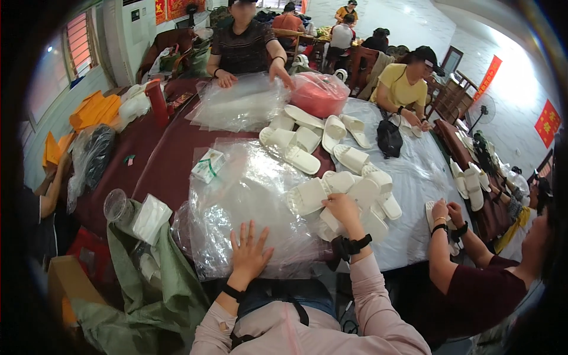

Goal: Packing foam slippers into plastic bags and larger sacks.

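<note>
My left hand lies flat, fingers spread, on a stack of clear plastic bags in front of me. My right hand is closed at the edge of a white slipper, beside the right side of the bags. Its fingertips are partly hidden. More white slippers lie heaped under and beyond that hand. Another loose group of white slippers sits farther up the table, some sole up and some strap up.
A small white-and-green box rests on the bags' far left. A plastic cup and a tissue pack stand near a green sack. Co-workers sit around the table; one at the right handles slippers. A red bundle lies at the far side.
</note>
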The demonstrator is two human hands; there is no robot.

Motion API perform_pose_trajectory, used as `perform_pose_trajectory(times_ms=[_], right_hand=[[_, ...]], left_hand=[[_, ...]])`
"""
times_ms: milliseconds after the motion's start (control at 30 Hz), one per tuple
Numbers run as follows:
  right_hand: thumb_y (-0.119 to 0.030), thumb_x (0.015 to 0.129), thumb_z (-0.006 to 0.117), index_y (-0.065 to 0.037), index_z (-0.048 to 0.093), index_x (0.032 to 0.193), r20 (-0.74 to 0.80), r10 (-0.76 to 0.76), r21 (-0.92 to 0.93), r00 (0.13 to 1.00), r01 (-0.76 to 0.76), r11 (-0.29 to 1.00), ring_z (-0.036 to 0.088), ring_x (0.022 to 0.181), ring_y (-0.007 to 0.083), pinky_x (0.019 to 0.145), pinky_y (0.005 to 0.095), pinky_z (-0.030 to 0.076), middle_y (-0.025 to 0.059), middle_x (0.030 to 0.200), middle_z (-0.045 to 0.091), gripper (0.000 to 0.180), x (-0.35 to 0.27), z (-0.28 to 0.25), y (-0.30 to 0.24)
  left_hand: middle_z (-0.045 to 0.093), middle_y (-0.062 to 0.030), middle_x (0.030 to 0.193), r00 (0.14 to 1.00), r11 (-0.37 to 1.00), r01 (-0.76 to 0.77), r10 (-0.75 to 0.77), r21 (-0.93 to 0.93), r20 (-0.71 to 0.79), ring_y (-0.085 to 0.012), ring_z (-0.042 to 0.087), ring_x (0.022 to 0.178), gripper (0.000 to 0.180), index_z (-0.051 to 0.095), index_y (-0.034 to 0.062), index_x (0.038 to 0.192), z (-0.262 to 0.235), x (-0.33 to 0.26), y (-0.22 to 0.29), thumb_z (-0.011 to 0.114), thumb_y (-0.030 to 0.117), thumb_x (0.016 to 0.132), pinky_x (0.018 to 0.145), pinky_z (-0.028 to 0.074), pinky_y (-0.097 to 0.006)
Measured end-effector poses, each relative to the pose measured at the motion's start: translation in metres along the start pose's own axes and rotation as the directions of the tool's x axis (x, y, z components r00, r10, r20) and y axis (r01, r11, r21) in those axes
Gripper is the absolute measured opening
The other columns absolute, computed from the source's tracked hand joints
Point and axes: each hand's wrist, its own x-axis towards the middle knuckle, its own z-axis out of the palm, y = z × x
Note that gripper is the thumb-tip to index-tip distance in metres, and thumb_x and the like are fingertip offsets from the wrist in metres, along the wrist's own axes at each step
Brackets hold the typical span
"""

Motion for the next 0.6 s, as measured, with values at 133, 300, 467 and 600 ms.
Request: perform_pose_trajectory(times_ms=[133, 300, 467, 600], right_hand=[[-0.033, 0.074, 0.062, -0.007, 0.069, 0.092, -0.248, -0.010, 0.027, 0.969, 0.018, 0.999, 0.063, 0.080, 0.0323, 0.072, 0.0387, 0.048, 0.0167, 0.083, 0.065, 0.033, -0.003, 0.007, 0.002], [-0.017, 0.080, 0.062, 0.007, 0.064, 0.087, -0.437, 0.078, 0.542, 0.896, 0.193, 0.818, 0.050, 0.062, 0.0091, 0.058, 0.0245, 0.042, 0.0030, 0.069, 0.060, 0.025, -0.053, -0.025, 0.014], [-0.014, 0.088, 0.053, 0.003, 0.059, 0.094, -0.188, 0.081, 0.924, 0.979, 0.148, 0.353, 0.056, 0.067, 0.0116, 0.061, 0.0243, 0.046, 0.0071, 0.083, 0.061, 0.019, -0.093, -0.022, -0.015], [-0.018, 0.090, 0.049, 0.004, 0.057, 0.100, 0.080, 0.018, 0.963, 0.997, -0.082, 0.257, 0.060, 0.077, 0.0156, 0.067, 0.0267, 0.049, 0.0085, 0.088, 0.061, 0.025, -0.094, 0.013, -0.026]], left_hand=[[0.024, -0.0183, 0.143, 0.993, 0.996, 0.080, -0.082, 0.028, 0.079, -0.0357, 0.020, 0.133, 0.059, 0.033, 0.0166, 0.137, -0.001, -0.005, -0.011, 0.049, 0.042, 0.086, 0.105, 0.012, -0.056], [0.037, -0.0184, 0.135, 0.989, 0.683, 0.108, -0.150, -0.722, 0.006, -0.0341, 0.029, 0.128, 0.054, 0.041, 0.0055, 0.130, -0.023, -0.001, -0.024, 0.052, 0.033, 0.086, 0.105, 0.019, -0.050], [0.043, -0.0121, 0.132, 0.985, 0.986, 0.147, -0.139, -0.081, 0.101, -0.0331, 0.031, 0.127, 0.048, 0.050, 0.0108, 0.123, -0.046, -0.007, -0.008, 0.060, 0.028, 0.080, 0.101, 0.025, -0.052], [0.040, -0.0120, 0.135, 0.996, 0.996, 0.092, -0.092, 0.010, -0.008, -0.0335, 0.031, 0.127, 0.049, 0.051, 0.0112, 0.122, -0.032, -0.025, -0.017, 0.062, 0.029, 0.078, 0.101, 0.025, -0.052]])
